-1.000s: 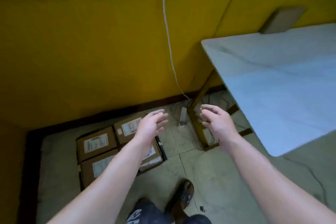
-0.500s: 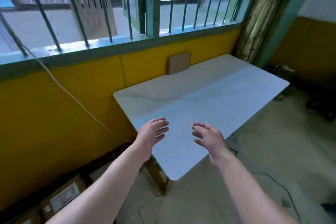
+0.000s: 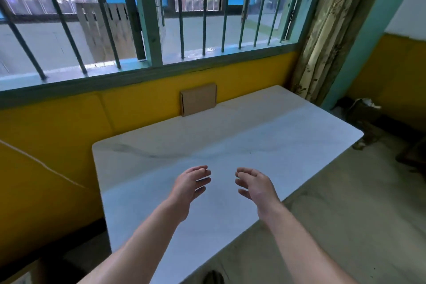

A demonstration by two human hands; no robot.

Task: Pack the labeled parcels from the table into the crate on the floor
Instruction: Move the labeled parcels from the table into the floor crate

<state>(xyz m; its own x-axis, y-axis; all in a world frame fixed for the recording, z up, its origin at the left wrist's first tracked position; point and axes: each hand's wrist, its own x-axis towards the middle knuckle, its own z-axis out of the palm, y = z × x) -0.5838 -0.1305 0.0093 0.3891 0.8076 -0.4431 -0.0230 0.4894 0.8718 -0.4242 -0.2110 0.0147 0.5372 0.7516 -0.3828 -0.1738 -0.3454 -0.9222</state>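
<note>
Pkg (image 3: 198, 99) upright at table (image 3: 265, 143) rear

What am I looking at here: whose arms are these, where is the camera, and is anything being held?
There is no machine here. A person works with two bare hands, and a wide-angle camera worn on the head looks forward and down, so the arms reach in from the bottom edge of the picture. The left hand and the right hand hover over the white marble-patterned tabletop with fingers loosely spread, holding nothing. At the far side of that surface a flat brown cardboard parcel stands on edge against the yellow wall. No label shows on the face we can see. Above the wall is a barred window.
</note>
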